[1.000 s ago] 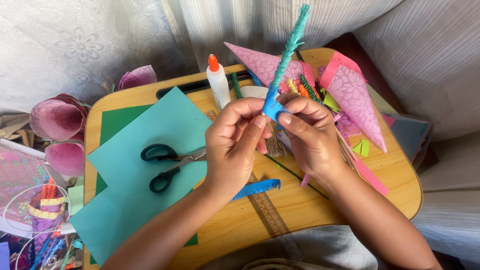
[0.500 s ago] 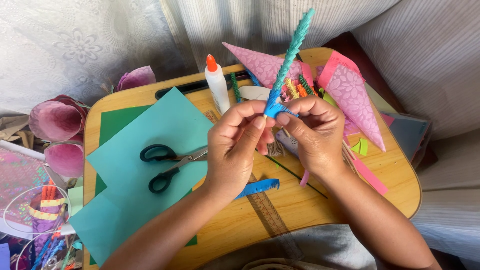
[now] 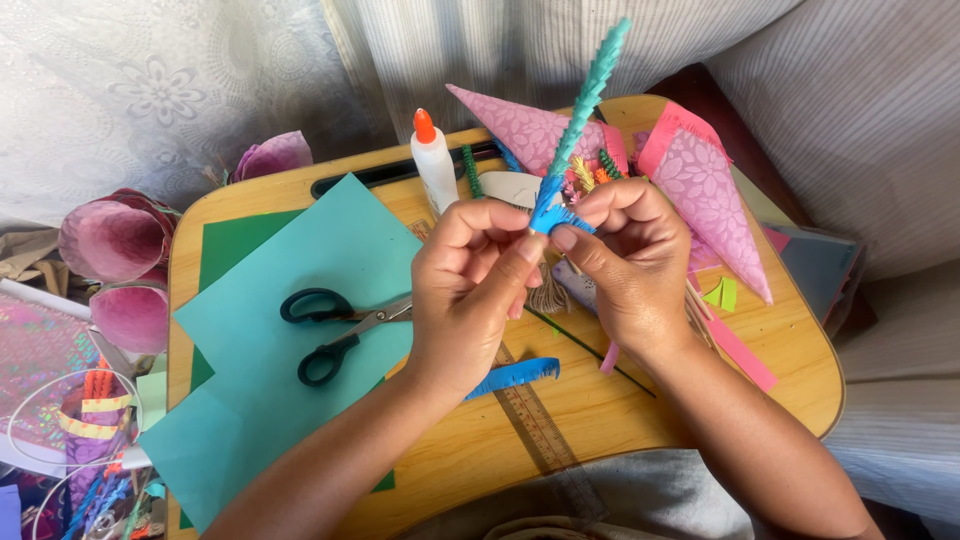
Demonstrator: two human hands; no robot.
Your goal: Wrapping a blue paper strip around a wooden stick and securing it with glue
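Grip of both hands, left hand [image 3: 470, 290] and right hand [image 3: 625, 265], pinches apparently fringed blue paper stick [image 3: 580, 120] above wooden tray [image 3: 640, 420].

Both hands [image 3: 480, 290] and forearms are bare, with no sleeves, rings or watch, nails short.

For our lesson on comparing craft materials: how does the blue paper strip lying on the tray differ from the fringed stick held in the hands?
The fringed stick is held nearly upright by the left hand and right hand; the blue paper strip lies loose on the wooden tray, beside the ruler. The stick is longer, wrapped and mostly teal, blue only at its base; the strip is short, curved and blue throughout. Both are thin paper pieces.
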